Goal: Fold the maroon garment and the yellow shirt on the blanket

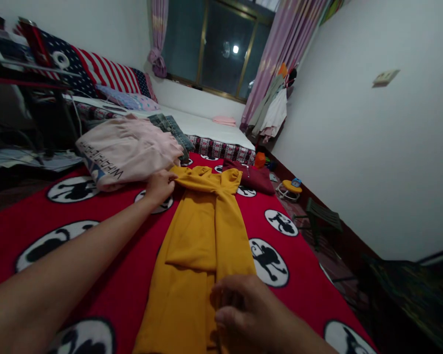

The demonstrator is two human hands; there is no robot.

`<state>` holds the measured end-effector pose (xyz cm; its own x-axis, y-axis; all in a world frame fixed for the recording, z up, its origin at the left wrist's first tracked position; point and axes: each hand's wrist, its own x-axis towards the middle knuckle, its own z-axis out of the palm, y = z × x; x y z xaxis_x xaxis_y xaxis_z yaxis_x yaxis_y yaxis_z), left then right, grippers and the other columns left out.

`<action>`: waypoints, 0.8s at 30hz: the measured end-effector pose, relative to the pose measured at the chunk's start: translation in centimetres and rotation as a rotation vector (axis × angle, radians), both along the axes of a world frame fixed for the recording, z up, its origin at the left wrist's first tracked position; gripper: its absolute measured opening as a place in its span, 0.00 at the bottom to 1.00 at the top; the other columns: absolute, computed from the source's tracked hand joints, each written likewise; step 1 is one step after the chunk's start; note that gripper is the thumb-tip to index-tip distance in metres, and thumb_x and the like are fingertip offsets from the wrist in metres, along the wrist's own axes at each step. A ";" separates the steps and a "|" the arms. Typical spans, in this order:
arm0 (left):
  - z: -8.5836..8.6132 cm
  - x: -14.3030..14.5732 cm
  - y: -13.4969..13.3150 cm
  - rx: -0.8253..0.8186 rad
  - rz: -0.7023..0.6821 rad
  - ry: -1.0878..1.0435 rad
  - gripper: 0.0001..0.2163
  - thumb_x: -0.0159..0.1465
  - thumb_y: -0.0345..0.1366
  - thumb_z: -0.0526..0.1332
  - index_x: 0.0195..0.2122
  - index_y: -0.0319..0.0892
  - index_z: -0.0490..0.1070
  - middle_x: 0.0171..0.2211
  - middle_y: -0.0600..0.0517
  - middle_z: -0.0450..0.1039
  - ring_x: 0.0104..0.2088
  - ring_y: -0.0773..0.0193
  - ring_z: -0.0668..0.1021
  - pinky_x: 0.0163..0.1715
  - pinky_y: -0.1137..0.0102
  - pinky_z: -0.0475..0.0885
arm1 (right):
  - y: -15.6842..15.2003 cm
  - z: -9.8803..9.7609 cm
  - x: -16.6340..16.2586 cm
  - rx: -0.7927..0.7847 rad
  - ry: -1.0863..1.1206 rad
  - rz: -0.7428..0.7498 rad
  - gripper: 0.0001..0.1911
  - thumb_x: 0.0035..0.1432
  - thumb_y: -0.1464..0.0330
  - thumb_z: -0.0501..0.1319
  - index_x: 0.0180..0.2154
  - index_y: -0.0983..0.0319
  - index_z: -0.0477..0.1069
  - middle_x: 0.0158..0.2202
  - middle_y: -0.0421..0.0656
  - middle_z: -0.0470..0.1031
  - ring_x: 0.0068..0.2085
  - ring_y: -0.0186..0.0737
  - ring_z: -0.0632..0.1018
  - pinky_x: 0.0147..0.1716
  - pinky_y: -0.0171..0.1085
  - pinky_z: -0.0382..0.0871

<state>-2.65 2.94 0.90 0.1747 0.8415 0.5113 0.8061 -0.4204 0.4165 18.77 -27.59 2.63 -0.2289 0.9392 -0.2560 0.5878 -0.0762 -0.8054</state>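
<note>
A long mustard-yellow garment (197,231) lies lengthwise on the red blanket, with a gathered, ruffled far end and one narrow part folded down along its right side. At its far left corner, my left hand (160,188) pinches the cloth between thumb and fingers. My right hand (249,302) is over the near right part of the garment. Its fingers are bent, with a gap between them and the thumb, and no cloth shows in that gap. Whether the fingertips touch the fabric is hard to see.
A folded pink top (133,147) with lettering and some jeans (173,129) sit beyond my left hand. Dark red folded clothing (253,177) lies at the far right of the red blanket (125,255). Right of the bed stand a yellow stool (291,186) and a dark folding stool (323,216).
</note>
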 end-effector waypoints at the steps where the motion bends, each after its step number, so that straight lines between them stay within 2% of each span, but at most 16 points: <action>1: -1.1 -0.1 -0.3 -0.014 -0.006 0.007 0.16 0.57 0.31 0.54 0.42 0.40 0.79 0.41 0.46 0.79 0.42 0.55 0.78 0.46 0.66 0.72 | 1.0 0.2 0.4 0.028 -0.025 -0.012 0.10 0.51 0.69 0.62 0.37 0.62 0.77 0.28 0.38 0.76 0.27 0.31 0.71 0.25 0.29 0.59; 3: -2.8 -0.1 -0.8 -0.033 -0.017 0.006 0.15 0.58 0.32 0.54 0.41 0.42 0.79 0.42 0.47 0.78 0.44 0.55 0.78 0.46 0.66 0.72 | 3.5 0.7 1.6 0.142 -0.065 -0.077 0.10 0.53 0.67 0.61 0.36 0.63 0.78 0.26 0.39 0.75 0.27 0.32 0.72 0.25 0.29 0.60; 5: -3.5 0.1 -1.2 -0.048 -0.027 0.009 0.15 0.59 0.32 0.54 0.41 0.43 0.79 0.43 0.47 0.78 0.45 0.55 0.78 0.45 0.66 0.72 | 6.7 1.1 3.4 0.274 -0.078 -0.171 0.11 0.54 0.65 0.61 0.36 0.64 0.77 0.26 0.40 0.75 0.26 0.33 0.72 0.25 0.30 0.62; 8: -3.5 0.4 -1.5 -0.072 -0.033 0.007 0.14 0.60 0.32 0.54 0.41 0.43 0.78 0.44 0.47 0.77 0.44 0.54 0.78 0.43 0.65 0.72 | 12.4 1.2 6.5 0.369 -0.060 -0.327 0.12 0.53 0.64 0.61 0.36 0.65 0.75 0.29 0.42 0.76 0.25 0.33 0.73 0.26 0.32 0.66; 12: -3.2 0.5 -1.6 -0.086 -0.034 -0.022 0.13 0.60 0.33 0.54 0.40 0.44 0.77 0.42 0.47 0.76 0.42 0.55 0.78 0.41 0.65 0.72 | 19.8 1.0 9.9 0.404 -0.067 -0.593 0.13 0.52 0.69 0.58 0.39 0.68 0.73 0.32 0.46 0.77 0.26 0.36 0.76 0.25 0.33 0.69; 15: -3.0 0.5 -1.7 -0.076 -0.023 0.005 0.11 0.58 0.32 0.55 0.37 0.43 0.76 0.40 0.47 0.75 0.41 0.55 0.78 0.37 0.65 0.72 | 24.1 1.0 11.2 0.481 -0.143 -0.706 0.17 0.53 0.73 0.56 0.45 0.70 0.70 0.36 0.49 0.77 0.30 0.38 0.78 0.30 0.36 0.71; 17: -2.9 0.6 -1.8 -0.069 -0.008 0.031 0.08 0.57 0.32 0.55 0.34 0.43 0.74 0.38 0.47 0.75 0.41 0.55 0.77 0.35 0.66 0.70 | 26.4 1.2 11.4 0.566 -0.224 -0.732 0.19 0.53 0.74 0.56 0.47 0.69 0.70 0.40 0.50 0.76 0.36 0.41 0.78 0.38 0.39 0.72; 20: -2.7 0.8 -2.1 -0.043 0.017 0.072 0.06 0.56 0.32 0.56 0.32 0.43 0.71 0.35 0.48 0.74 0.39 0.55 0.77 0.33 0.66 0.69 | 29.1 1.9 10.9 0.740 -0.490 -0.716 0.16 0.54 0.72 0.58 0.45 0.65 0.73 0.45 0.50 0.75 0.46 0.45 0.76 0.47 0.42 0.69; 22: -2.6 1.0 -2.3 -0.030 0.031 0.094 0.04 0.55 0.32 0.56 0.30 0.44 0.69 0.34 0.49 0.74 0.38 0.56 0.76 0.32 0.66 0.68 | 30.5 2.3 10.2 0.818 -0.654 -0.631 0.16 0.55 0.72 0.58 0.47 0.63 0.73 0.48 0.49 0.74 0.48 0.46 0.75 0.48 0.42 0.68; 24: -2.5 1.1 -2.3 -0.028 0.040 0.107 0.03 0.54 0.32 0.56 0.29 0.44 0.68 0.33 0.50 0.73 0.37 0.56 0.76 0.32 0.66 0.67 | 31.7 2.5 9.4 0.823 -0.758 -0.502 0.21 0.56 0.73 0.57 0.52 0.60 0.70 0.53 0.48 0.72 0.49 0.46 0.75 0.47 0.40 0.68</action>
